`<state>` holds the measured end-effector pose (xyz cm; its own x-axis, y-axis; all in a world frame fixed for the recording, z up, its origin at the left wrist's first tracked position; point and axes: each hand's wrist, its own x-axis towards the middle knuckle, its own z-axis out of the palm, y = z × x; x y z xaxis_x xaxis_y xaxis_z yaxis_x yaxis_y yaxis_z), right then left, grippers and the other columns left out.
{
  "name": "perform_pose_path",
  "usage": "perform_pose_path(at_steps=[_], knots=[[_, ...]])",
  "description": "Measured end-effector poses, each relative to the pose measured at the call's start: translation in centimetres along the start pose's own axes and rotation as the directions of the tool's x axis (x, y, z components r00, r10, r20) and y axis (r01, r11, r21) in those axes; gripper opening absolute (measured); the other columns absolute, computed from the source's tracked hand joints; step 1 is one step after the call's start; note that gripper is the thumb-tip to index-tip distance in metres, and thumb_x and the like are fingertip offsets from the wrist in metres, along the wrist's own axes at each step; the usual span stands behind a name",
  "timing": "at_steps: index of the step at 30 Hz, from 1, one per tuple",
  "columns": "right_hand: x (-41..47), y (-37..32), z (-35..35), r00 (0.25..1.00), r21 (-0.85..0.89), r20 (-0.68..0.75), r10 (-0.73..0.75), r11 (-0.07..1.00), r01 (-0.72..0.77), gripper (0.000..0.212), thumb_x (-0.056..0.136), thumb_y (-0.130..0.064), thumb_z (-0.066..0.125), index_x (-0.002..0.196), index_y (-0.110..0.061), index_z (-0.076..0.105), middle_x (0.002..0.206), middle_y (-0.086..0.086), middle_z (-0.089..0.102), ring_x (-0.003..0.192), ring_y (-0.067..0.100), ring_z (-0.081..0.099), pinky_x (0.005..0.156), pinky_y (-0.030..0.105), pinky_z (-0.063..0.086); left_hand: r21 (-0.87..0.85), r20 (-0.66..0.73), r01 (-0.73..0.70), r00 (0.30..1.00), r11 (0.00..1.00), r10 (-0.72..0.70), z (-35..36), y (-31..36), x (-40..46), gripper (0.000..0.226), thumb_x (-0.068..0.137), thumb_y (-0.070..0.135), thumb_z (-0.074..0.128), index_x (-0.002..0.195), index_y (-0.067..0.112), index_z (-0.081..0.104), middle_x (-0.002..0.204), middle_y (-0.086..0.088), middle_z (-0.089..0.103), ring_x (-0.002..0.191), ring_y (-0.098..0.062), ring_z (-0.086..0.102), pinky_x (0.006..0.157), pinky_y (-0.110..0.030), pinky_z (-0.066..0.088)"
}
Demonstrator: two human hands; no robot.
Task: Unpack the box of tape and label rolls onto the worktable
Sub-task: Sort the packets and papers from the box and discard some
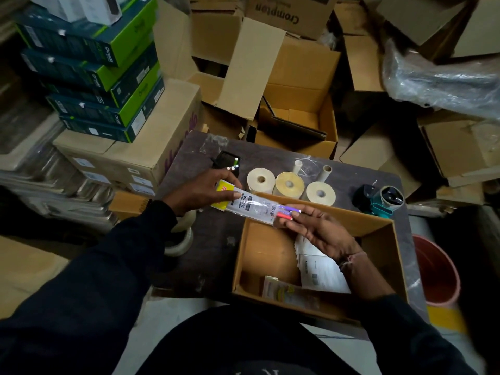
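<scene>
Both hands hold one clear packet (254, 207) above the open box (378, 228): left hand (200, 190) at nine o'clock, right hand (316, 226) at three. Its print is unreadable; three label rolls (289, 185) stand on the bench (216, 239) at twelve.

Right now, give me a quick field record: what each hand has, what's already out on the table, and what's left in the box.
left hand: pinches the yellow-headed end of a clear marker packet
right hand: pinches the packet's other end, over the open box
packet position: held in the air across the box's far-left corner
on worktable: three label rolls, two bare cores, tape dispenser
under left forearm: clear tape rolls
left in box: white paper sheets, another packet
</scene>
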<state>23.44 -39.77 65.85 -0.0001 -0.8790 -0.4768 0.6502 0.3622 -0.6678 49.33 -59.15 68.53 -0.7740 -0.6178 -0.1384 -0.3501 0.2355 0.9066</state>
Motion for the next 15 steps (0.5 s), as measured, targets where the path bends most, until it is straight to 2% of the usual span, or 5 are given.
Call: perform_pose_path(at_steps=[2,5,9,12,15], knots=[[0.0,-0.6,0.8,0.998,-0.081,-0.038,-0.041,0.996,0.038,0.035,0.096,0.004,0.053,0.13,0.012,0.055,0.126,0.033,0.061,0.102,0.032,0.071,0.094,0.033,0.056,0.002,-0.002,0.0,1.0,1.0,0.0,-0.1,-0.2,-0.2,0.02,0.088,0.023,0.079,0.103,0.013,0.072,0.095,0.003,0.077,0.083,-0.005,0.073,0.065,-0.019,0.055],[-0.1,-1.6,2.0,0.991,-0.22,-0.084,-0.104,0.972,0.083,0.032,0.092,0.003,0.059,0.122,0.011,0.061,0.119,0.031,0.066,0.097,0.029,0.073,0.09,0.029,0.058,-0.051,-0.022,0.013,1.0,0.999,-0.014,-0.3,-0.7,-0.6,0.021,0.09,0.018,0.077,0.107,0.008,0.07,0.09,0.003,0.076,0.077,-0.003,0.071,0.059,-0.018,0.054],[-0.4,-3.7,3.3,0.983,-0.354,-0.106,-0.148,0.93,0.102,0.031,0.086,0.001,0.066,0.115,0.009,0.067,0.111,0.032,0.069,0.09,0.027,0.074,0.082,0.026,0.061,-0.136,-0.073,0.036,0.996,0.99,-0.047,-1.3,-2.3,-1.6,0.019,0.091,0.017,0.074,0.108,0.01,0.067,0.099,-0.004,0.077,0.086,-0.012,0.074,0.065,-0.028,0.06],[-0.8,-6.2,4.3,0.971,-0.49,-0.125,-0.201,0.864,0.116,0.027,0.088,0.003,0.064,0.114,0.007,0.069,0.104,0.029,0.072,0.088,0.027,0.073,0.082,0.027,0.061,-0.218,-0.164,0.091,0.978,0.972,-0.129,-2.0,-3.9,-2.9,0.014,0.094,0.012,0.07,0.107,0.009,0.067,0.09,0.002,0.077,0.08,-0.005,0.074,0.061,-0.023,0.058],[0.3,-8.7,5.3,0.93,-0.624,-0.163,-0.329,0.765,0.161,0.024,0.088,0.0,0.067,0.111,0.004,0.071,0.097,0.025,0.075,0.094,0.033,0.072,0.077,0.026,0.061,-0.302,-0.283,0.145,0.93,0.942,-0.233,-2.7,-6.0,-4.1,0.019,0.095,0.023,0.071,0.11,0.011,0.069,0.094,-0.005,0.078,0.081,-0.018,0.072,0.065,-0.039,0.058]])
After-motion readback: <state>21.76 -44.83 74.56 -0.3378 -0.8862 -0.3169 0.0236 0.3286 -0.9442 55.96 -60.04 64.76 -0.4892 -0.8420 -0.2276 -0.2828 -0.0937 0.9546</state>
